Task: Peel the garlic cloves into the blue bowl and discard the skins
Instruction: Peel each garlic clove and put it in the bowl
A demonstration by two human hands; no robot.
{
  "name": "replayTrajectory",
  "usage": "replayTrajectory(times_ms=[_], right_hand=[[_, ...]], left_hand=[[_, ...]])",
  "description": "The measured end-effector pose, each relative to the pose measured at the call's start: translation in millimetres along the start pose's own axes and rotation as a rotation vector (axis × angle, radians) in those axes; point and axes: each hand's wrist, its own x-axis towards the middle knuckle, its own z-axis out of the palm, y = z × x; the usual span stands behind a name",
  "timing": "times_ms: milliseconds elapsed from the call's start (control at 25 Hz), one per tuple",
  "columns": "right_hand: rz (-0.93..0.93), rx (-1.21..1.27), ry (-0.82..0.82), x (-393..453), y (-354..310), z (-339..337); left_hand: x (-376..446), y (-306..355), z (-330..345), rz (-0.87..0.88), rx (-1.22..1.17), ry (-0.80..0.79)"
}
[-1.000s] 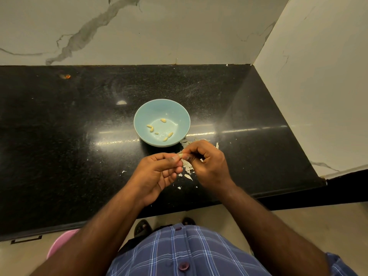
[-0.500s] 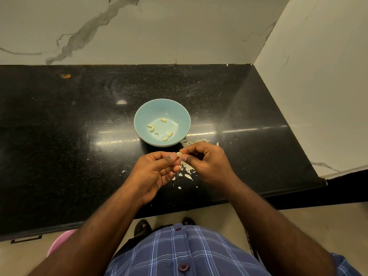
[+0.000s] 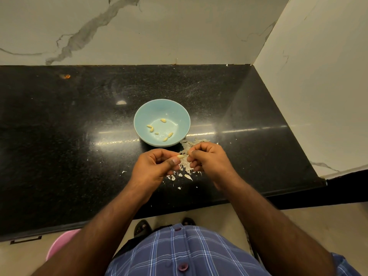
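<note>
"Over the black counter, what were the hands doing?"

"The left hand pinched a pale garlic clove between thumb and fingers. The right hand pinched at its skin, just beside it."

"How far along was the job?"

"Partway, I'd judge. The blue bowl, just beyond the hands, held about six peeled cloves. Loose skins lay scattered on the counter, not yet thrown away."
</note>
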Motion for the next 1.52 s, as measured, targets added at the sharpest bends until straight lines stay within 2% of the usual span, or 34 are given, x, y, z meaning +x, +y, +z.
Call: replayTrajectory(times_ms=[80, 160, 400, 560, 720, 880, 960, 1080, 1200, 1360, 1520], right_hand=[[-0.103, -0.38, 0.087, 4.1, 4.1, -9.6], [-0.17, -0.581, 0.109, 5.6, 5.8, -16.1], [-0.27, -0.648, 0.177, 4.2, 6.2, -17.9], [-0.281, -0.801, 0.101, 6.6, 4.9, -12.7], [-0.304, -0.758, 0.137, 6.3, 3.0, -13.3], [-0.216, -0.506, -0.192, 2.8, 0.5, 0.8], [-0.238, -0.495, -0.185, 4.6, 4.0, 7.3], [-0.214, -0.443, -0.004, 15.1, 1.1, 2.9], [-0.233, -0.423, 0.07, 32.8, -17.7, 2.1], [-0.336, -0.561, 0.061, 57.7, -50.2, 18.1], [-0.332, -0.484, 0.122, 53.0, -39.7, 14.7]], left_hand=[[1.7, -1.0, -2.5, -0.03, 0.006, 0.022], [3.6, -2.9, -5.5, -0.058, 0.011, 0.047], [5.6, -2.1, -10.0, -0.084, 0.041, 0.075], [5.7, 0.7, -10.9, -0.076, 0.075, 0.064], [6.7, 1.2, -13.1, -0.081, 0.08, 0.059], [5.6, 0.8, -7.8, -0.064, 0.059, 0.007], [5.0, -0.4, -7.0, -0.049, 0.094, -0.002], [5.6, -2.8, -15.6, -0.001, 0.272, 0.043], [8.2, -4.0, -26.5, 0.096, 0.661, 0.08], [18.1, -11.6, -22.6, 0.255, 1.037, -0.048], [29.7, -21.6, -11.2, 0.413, 1.277, -0.145]])
